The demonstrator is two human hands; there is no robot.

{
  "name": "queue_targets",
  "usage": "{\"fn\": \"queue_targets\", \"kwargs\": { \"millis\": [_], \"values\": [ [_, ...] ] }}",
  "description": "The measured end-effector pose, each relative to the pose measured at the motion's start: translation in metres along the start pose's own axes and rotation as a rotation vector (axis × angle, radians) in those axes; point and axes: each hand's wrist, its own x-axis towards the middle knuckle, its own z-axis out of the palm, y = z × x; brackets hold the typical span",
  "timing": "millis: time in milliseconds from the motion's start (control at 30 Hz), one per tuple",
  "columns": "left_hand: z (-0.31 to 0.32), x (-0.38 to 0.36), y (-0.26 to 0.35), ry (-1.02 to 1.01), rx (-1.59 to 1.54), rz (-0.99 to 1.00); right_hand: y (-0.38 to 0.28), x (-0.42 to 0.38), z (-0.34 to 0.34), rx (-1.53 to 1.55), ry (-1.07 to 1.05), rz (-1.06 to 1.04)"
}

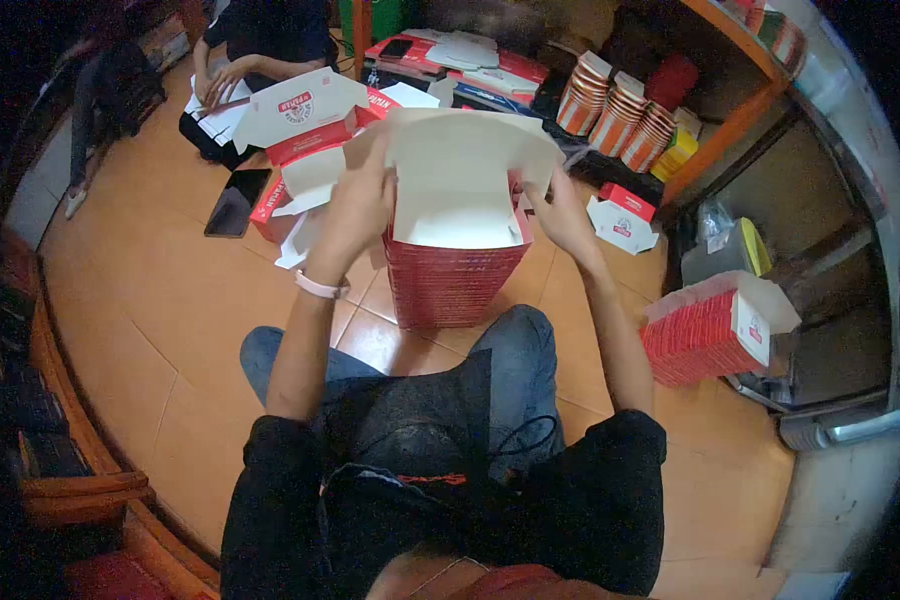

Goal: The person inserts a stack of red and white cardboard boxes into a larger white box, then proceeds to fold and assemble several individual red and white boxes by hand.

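I hold a white box by its side flaps at frame centre, left hand and right hand each in a closed grip, steadying it atop the red stack for nesting.

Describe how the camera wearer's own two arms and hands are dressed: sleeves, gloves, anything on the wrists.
Both hands are bare, with no gloves. The left hand has a pale pink band, like a watch strap or bracelet, around its wrist. The right hand has nothing on its wrist. Both forearms are uncovered; short black sleeves end near the elbows.
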Motion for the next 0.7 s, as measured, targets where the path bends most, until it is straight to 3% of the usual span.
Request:
{"fn": "queue_targets", "kwargs": {
  "millis": [33,67,100,133,167,200,233,267,367,400,433,500,533,567,633,700],
  "values": [
    [0.004,-0.006,0.002,0.076,-0.024,0.032,0.002,-0.004,0.005,0.017,0.089,-0.078],
    [0.004,-0.01,0.003,-0.056,-0.048,-0.117,0.005,-0.01,0.002,0.021,0.084,-0.077],
    [-0.005,-0.015,0.009,-0.056,-0.047,-0.123,-0.018,-0.017,-0.008,-0.011,-0.04,0.022],
    [-0.012,-0.019,0.014,-0.188,-0.084,-0.14,-0.029,-0.021,-0.014,-0.044,-0.163,0.121],
    [-0.014,-0.022,0.017,-0.321,-0.123,-0.155,-0.025,-0.022,-0.016,-0.044,-0.166,0.122],
    [-0.013,-0.026,0.009,-0.324,-0.124,-0.158,-0.016,-0.024,-0.02,-0.11,-0.261,-0.01],
    [-0.011,-0.031,-0.004,-0.318,0.033,0.018,-0.006,-0.026,-0.024,-0.176,-0.353,-0.144],
    [-0.012,-0.033,-0.014,-0.306,0.192,0.196,0.005,-0.025,-0.027,-0.065,-0.501,-0.081],
    [-0.021,-0.022,-0.023,-0.471,0.178,0.152,0.01,-0.028,-0.03,-0.195,-0.498,-0.084],
    [-0.016,-0.012,-0.038,-0.415,0.237,0.322,0.018,-0.025,-0.027,-0.224,-0.432,-0.175],
    [-0.017,0.0,-0.039,-0.407,0.241,0.322,0.019,-0.017,-0.031,-0.226,-0.43,-0.183],
    [-0.018,0.022,-0.036,-0.444,0.215,0.64,0.016,0.0,-0.039,-0.285,-0.528,-0.388],
    [-0.018,0.033,-0.028,-0.591,0.072,0.6,0.01,0.008,-0.039,-0.215,-0.58,-0.365],
    [-0.016,0.045,-0.024,-0.577,0.08,0.605,0.01,0.015,-0.038,-0.224,-0.574,-0.378],
    [-0.009,0.064,-0.023,-0.821,0.115,0.712,0.009,0.028,-0.033,-0.33,-0.647,-0.446],
    [-0.009,0.072,-0.021,-0.798,0.176,0.725,0.007,0.033,-0.03,-0.369,-0.627,-0.485]
  ]
}}
